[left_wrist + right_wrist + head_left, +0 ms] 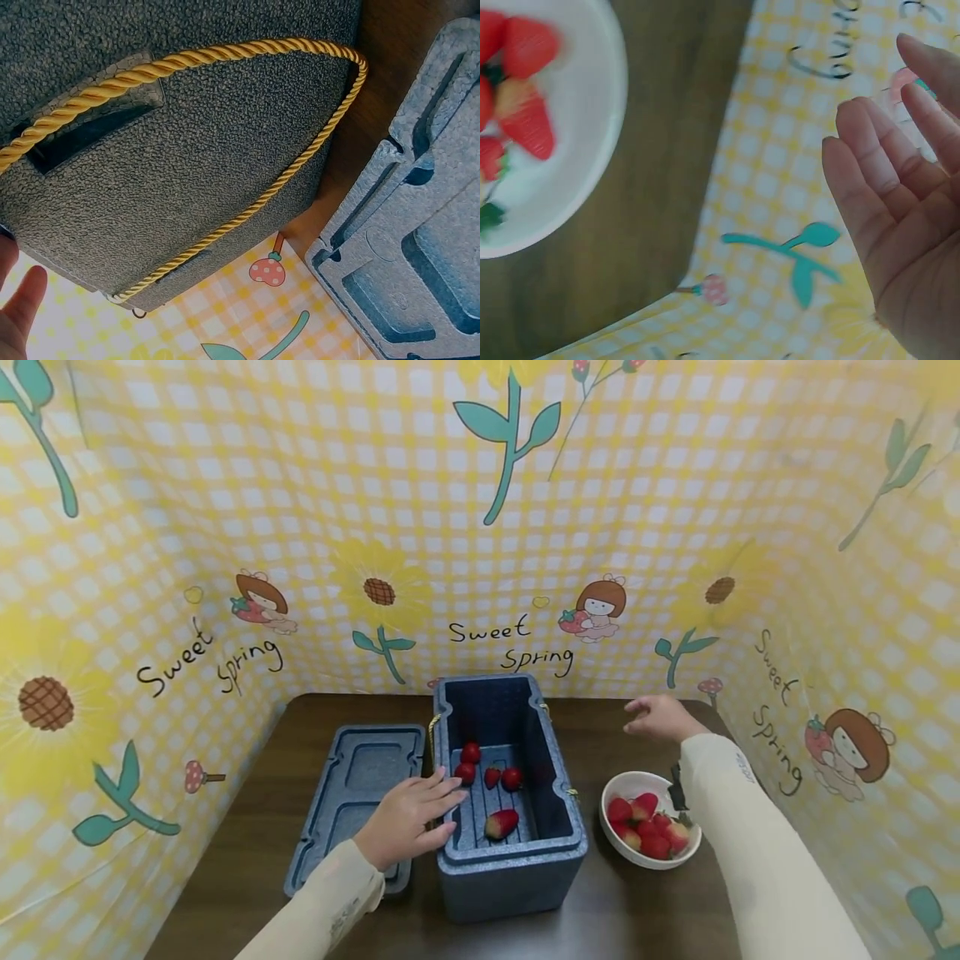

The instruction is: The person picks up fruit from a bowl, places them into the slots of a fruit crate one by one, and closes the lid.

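Note:
A dark blue foam box (pixel 513 885) stands uncovered in the middle of the table, several strawberries lying on its ribbed floor, one strawberry (pixel 501 823) nearest the front. My left hand (pixel 408 818) rests on the box's left rim with its fingers straight. To the right, a white bowl (pixel 651 862) holds several more strawberries (pixel 526 120). Beyond that bowl my right hand (pixel 662 718) hovers with nothing in it, its fingers relaxed; the right wrist view shows the bare palm.
Left of the box lies its foam lid (pixel 360 785). A twisted yellow cord (pixel 255 206) runs along the box's side. Yellow checked cloth (pixel 495 560) hangs around the dark wooden table (pixel 247 835) at the back and both sides.

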A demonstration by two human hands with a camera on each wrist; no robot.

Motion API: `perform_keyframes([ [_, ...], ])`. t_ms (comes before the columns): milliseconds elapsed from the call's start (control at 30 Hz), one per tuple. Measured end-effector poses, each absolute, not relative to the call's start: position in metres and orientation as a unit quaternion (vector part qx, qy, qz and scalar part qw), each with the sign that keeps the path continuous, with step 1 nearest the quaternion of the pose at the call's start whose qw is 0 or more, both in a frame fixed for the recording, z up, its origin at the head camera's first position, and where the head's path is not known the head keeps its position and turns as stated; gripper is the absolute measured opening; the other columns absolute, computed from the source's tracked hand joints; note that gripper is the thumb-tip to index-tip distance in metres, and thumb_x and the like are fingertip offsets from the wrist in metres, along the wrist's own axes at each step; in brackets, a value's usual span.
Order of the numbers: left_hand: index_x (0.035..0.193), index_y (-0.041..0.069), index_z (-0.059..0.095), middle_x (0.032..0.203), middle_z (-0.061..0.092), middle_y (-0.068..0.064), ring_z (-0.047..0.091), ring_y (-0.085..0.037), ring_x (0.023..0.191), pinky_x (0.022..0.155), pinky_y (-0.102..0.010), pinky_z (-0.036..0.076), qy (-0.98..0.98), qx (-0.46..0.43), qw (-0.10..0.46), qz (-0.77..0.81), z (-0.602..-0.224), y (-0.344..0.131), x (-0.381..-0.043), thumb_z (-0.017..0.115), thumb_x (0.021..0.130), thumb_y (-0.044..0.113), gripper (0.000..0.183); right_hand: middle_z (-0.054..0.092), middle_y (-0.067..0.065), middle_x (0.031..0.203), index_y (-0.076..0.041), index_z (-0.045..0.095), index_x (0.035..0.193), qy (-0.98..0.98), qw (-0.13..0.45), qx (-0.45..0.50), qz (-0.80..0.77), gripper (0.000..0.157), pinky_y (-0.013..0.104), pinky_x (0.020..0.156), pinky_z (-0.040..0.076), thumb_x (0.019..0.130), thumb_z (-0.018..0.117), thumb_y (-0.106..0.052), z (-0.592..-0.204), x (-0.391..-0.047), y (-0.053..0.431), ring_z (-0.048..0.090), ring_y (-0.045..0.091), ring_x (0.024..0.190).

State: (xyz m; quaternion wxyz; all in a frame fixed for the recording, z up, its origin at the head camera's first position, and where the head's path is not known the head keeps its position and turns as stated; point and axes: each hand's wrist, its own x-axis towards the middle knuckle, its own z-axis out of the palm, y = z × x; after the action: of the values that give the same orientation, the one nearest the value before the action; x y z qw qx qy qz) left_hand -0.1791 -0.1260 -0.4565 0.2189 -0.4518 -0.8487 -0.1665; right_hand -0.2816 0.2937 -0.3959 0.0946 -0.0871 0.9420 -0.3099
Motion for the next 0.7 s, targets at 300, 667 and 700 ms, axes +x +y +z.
perform_keyframes([
  [300, 0.119, 0.005, 0.068, 0.123, 0.064, -0.012, 0.058, -0.031, 0.116, 0.090, -0.047, 0.049, -0.849, -0.455, 0.215, -0.161, -0.457, -0.126, -0.180, 0.040, 0.101, 0.041, 0.049, 0.070, 0.012, 0.084, 0.014, 0.058, 0.114, 0.925, 0.142, -0.079, -0.344, 0.041, 0.038, 0.070, 0.052, 0.079, 0.068, -0.004, -0.445, -0.257, 0.311, 0.065, 0.025, 0.078],
  [667, 0.121, 0.006, 0.067, 0.125, 0.063, -0.011, 0.057, -0.031, 0.118, 0.091, -0.047, 0.048, -0.852, -0.452, 0.206, -0.168, -0.455, -0.127, -0.177, 0.038, 0.101, 0.042, 0.050, 0.067, 0.012, 0.082, 0.014, 0.058, 0.113, 0.891, 0.209, -0.053, -0.400, 0.039, 0.034, 0.061, 0.053, 0.077, 0.067, 0.001, -0.501, -0.223, 0.308, 0.061, 0.022, 0.068],
  [700, 0.121, 0.006, 0.067, 0.125, 0.062, -0.011, 0.056, -0.030, 0.119, 0.092, -0.047, 0.047, -0.853, -0.451, 0.203, -0.167, -0.454, -0.127, -0.177, 0.040, 0.101, 0.041, 0.049, 0.067, 0.011, 0.083, 0.013, 0.059, 0.113, 0.888, 0.215, -0.045, -0.403, 0.039, 0.034, 0.060, 0.053, 0.076, 0.068, 0.001, -0.506, -0.221, 0.308, 0.060, 0.021, 0.068],
])
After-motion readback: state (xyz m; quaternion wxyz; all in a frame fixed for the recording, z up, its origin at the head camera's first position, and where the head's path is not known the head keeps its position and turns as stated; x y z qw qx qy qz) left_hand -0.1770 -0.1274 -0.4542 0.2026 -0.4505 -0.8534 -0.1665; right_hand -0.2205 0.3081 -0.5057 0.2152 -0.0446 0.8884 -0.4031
